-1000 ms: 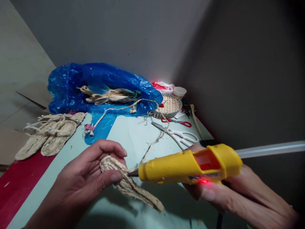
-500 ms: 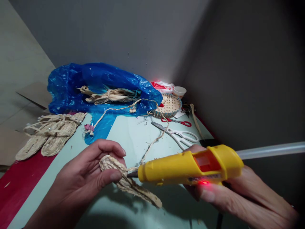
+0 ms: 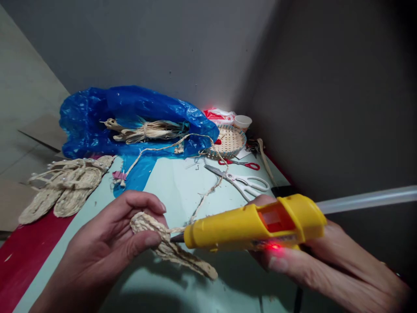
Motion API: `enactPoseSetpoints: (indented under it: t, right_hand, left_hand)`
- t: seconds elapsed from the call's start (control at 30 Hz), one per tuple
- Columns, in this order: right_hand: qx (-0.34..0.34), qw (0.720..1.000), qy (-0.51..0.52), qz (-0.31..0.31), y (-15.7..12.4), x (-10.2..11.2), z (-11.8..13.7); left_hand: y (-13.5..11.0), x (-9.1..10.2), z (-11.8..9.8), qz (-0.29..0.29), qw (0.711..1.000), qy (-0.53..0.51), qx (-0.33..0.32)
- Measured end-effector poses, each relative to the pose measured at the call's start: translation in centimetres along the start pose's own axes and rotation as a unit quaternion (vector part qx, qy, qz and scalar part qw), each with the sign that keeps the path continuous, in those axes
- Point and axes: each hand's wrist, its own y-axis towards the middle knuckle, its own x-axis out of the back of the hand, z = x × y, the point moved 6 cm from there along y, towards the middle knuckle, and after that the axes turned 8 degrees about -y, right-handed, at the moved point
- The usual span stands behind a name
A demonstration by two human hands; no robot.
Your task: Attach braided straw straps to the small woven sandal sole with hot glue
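In my left hand [image 3: 110, 243] is a braided straw sole [image 3: 184, 258], pinched between thumb and fingers and tilted down to the right. My right hand [image 3: 302, 261] grips a yellow glue gun [image 3: 228, 228] with a lit red light and a clear glue stick [image 3: 368, 200] out of its back. The gun's dark nozzle [image 3: 177, 238] meets the sole's edge beside my left thumb; I cannot tell whether glue is coming out. From that edge a twisted straw cord [image 3: 208, 193] runs up over the table towards the blue bag. The fingers round the gun's handle are partly hidden.
A blue plastic bag [image 3: 137, 102] holds a straw bundle [image 3: 146, 131]. Straw sandals with pearl beads [image 3: 76, 184] lie at left. White scissors [image 3: 243, 182], red-handled scissors [image 3: 241, 163], a woven basket [image 3: 230, 141] and a paper cup [image 3: 243, 121] stand near the walls.
The whole view has shifted slightly. My hands, the sole and the glue gun appear a little further left, with the nozzle still at the sole's edge.
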Motion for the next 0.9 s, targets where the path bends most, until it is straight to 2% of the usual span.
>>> enactPoseSetpoints:
  t: [0.07, 0.17, 0.23, 0.37, 0.43, 0.57, 0.7, 0.9]
  right_hand:
    - [0.03, 0.999, 0.028, 0.003, 0.0, -0.1, 0.4]
    - [0.023, 0.999, 0.029, -0.012, 0.0, 0.0, 0.2]
    - [0.021, 0.999, 0.028, -0.009, 0.1, -0.1, 0.1]
    - [0.036, 0.998, 0.049, 0.008, 0.3, -0.3, 0.2]
    - [0.044, 0.998, 0.052, 0.006, 0.3, -0.3, 0.2]
    - [0.04, 0.999, 0.035, -0.002, 0.0, -0.2, 0.2]
    - [0.037, 0.999, 0.028, -0.006, 0.0, -0.3, 0.2]
    - [0.031, 0.999, 0.005, -0.024, -0.3, -0.8, -0.3]
  left_hand:
    - [0.0, 0.3, 0.2, -0.016, 1.0, -0.002, -0.001]
    - [-0.1, 0.7, 0.6, -0.052, 0.998, -0.008, 0.032]
    - [0.0, 0.8, 0.5, -0.05, 0.998, 0.005, 0.025]
    - [0.1, 0.6, 0.0, -0.001, 1.0, 0.026, -0.009]
    - [-0.1, 0.6, 0.2, -0.021, 0.999, 0.004, 0.026]
    - [-0.9, 0.4, 0.7, -0.097, 0.988, -0.048, 0.111]
    - [-1.1, 0.0, 0.7, -0.106, 0.985, -0.054, 0.125]
    - [-1.2, 0.3, 0.7, -0.121, 0.983, -0.019, 0.139]
